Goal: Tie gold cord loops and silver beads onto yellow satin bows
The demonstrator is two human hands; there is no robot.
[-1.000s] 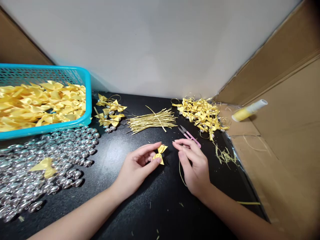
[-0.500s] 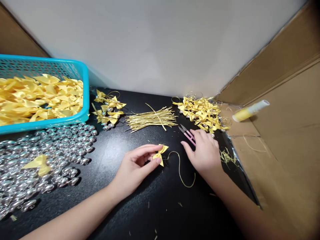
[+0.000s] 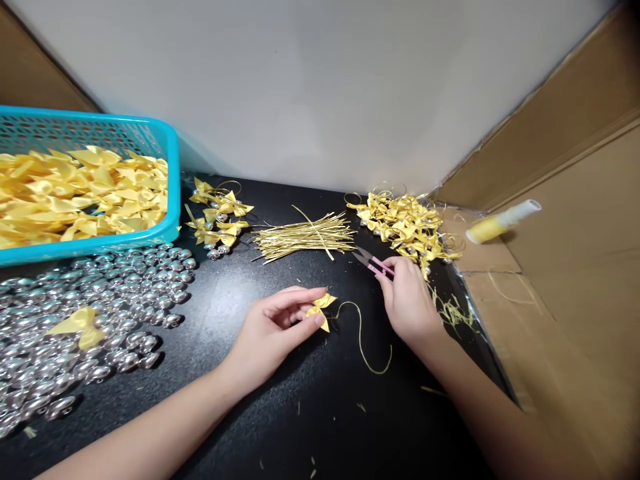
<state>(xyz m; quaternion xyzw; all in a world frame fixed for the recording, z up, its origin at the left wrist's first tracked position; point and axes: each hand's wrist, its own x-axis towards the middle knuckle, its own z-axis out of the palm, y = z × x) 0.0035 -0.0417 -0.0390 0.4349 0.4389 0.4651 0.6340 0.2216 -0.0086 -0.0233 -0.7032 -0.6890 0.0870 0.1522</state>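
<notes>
While a yellow bow was pinched between the left hand's thumb and fingers, pink-handled snips were gripped in the closed right hand.

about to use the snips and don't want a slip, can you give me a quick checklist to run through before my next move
1. Yellow bow pinched in the left hand: ok
2. Pink snips held by their handles in the right hand: ok
3. Loose thread clear of the right hand: ok, it curls on the table between the hands
4. Blades at the thread: not ok, they are apart from it
5. Blade tips clear of the gold strips: cannot tell, they are very near the ends
</notes>
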